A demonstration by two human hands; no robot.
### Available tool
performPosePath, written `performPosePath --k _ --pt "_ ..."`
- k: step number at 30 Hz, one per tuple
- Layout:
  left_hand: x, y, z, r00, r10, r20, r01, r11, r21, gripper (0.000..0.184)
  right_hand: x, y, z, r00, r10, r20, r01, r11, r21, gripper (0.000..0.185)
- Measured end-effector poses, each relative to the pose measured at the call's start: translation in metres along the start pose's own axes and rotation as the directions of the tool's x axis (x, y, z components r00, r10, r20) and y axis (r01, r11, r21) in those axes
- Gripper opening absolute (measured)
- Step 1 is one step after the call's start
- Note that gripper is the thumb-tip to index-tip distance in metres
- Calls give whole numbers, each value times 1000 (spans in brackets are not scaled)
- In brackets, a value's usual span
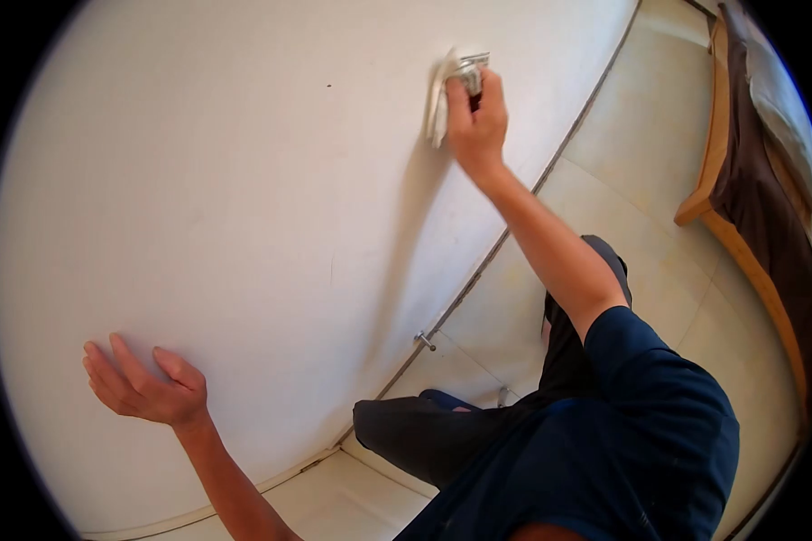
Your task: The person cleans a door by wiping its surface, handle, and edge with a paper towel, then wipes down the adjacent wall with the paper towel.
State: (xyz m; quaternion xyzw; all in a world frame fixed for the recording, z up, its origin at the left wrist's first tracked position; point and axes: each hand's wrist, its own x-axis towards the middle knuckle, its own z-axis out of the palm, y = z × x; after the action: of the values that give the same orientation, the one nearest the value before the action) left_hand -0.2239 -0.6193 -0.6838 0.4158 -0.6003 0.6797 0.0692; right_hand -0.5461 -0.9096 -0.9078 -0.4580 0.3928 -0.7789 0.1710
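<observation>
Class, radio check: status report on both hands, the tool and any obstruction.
Right hand gripping likely hand sander at wall. Left hand open by wall, contact unclear. No obstruction visible around sander.

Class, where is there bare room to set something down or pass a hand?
Setting down: the tiled floor beyond the right knee, between the wall and wooden frame. Passing a hand: the wall between the left hand and the tool in the right hand. Crowded: around the legs, with a slipper and metal fitting nearby.
</observation>
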Motion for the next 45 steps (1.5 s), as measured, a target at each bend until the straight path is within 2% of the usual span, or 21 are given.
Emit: performPosePath --k 1,2,6,10,12,15,18,20,23,26,27,28,29,31,32,34,36,40,42,44,45 --pt "4 3 1 1000 -4 -6 4 1000 -11 46 -2 -2 8 997 -71 -33 67 994 -91 29" --pt "8 5 2 1000 -5 -12 5 1000 -23 46 -15 -13 19 946 -323 -37 319 943 -91 27" --pt "7 4 -1 1000 -6 2 6 999 -41 47 -40 -84 27 458 -842 287 834 518 189 15" --pt "10 3 3 1000 3 13 -2 999 -39 46 39 -64 49 651 -757 -54 758 644 102 9" --pt "10 3 2 1000 3 11 -3 999 -34 46 72 -55 41 958 -261 -122 273 957 98 14" --pt "8 5 0 1000 3 10 -3 1000 -29 46 76 -45 42 960 -214 -180 210 977 -43 18" --pt "7 1 4 1000 25 17 -24 998 -58 47 -5 -68 53 829 -559 -5 559 829 -14 10" --pt "6 2 3 999 12 36 -11 1000 -21 47 -65 -65 46 432 -694 576 652 681 332 14" --pt "7 3 0 1000 20 24 -19 999 -51 49 -66 -55 26 422 -841 338 748 534 394 11" --pt "3 2 -3 999 16 50 -14 998 -54 50 -23 10 7 640 -693 331 720 691 55 22" --pt "3 2 -3 998 34 44 -32 998 -47 50 1 29 6 724 -689 15 689 724 -17 22" --pt "3 3 -3 998 47 37 -45 998 -34 50 10 48 -3 907 -418 -47 405 899 -166 16" --pt "4 3 -5 998 44 42 -43 998 -35 50 27 55 -14 990 99 -102 -99 995 -1 16" --pt "5 4 -7 998 54 45 -54 999 -3 51 49 79 -28 806 568 -166 -498 802 330 20" --pt "3 4 -8 998 47 48 -47 999 -5 51 39 80 -27 809 565 -163 -497 805 324 20" --pt "3 2 -8 997 54 59 -54 999 0 51 -2 76 -16 928 333 -165 -329 943 55 19" --pt "-1 1 -8 996 49 69 -49 999 3 51 -52 49 5 979 -159 -126 142 980 -136 23" --pt "-4 -1 -3 996 67 65 -66 998 -19 50 -46 -25 11 755 -639 145 628 769 118 27" --pt "-7 -1 -1 995 65 73 -64 998 -14 49 -3 -1 15 644 -756 120 749 654 105 36" --pt "-8 -2 1 995 53 81 -53 999 -3 49 49 18 18 704 -704 -96 709 705 32 32" --pt "-8 -2 0 996 55 72 -55 998 -3 49 65 38 14 836 -533 -133 516 845 -142 20"
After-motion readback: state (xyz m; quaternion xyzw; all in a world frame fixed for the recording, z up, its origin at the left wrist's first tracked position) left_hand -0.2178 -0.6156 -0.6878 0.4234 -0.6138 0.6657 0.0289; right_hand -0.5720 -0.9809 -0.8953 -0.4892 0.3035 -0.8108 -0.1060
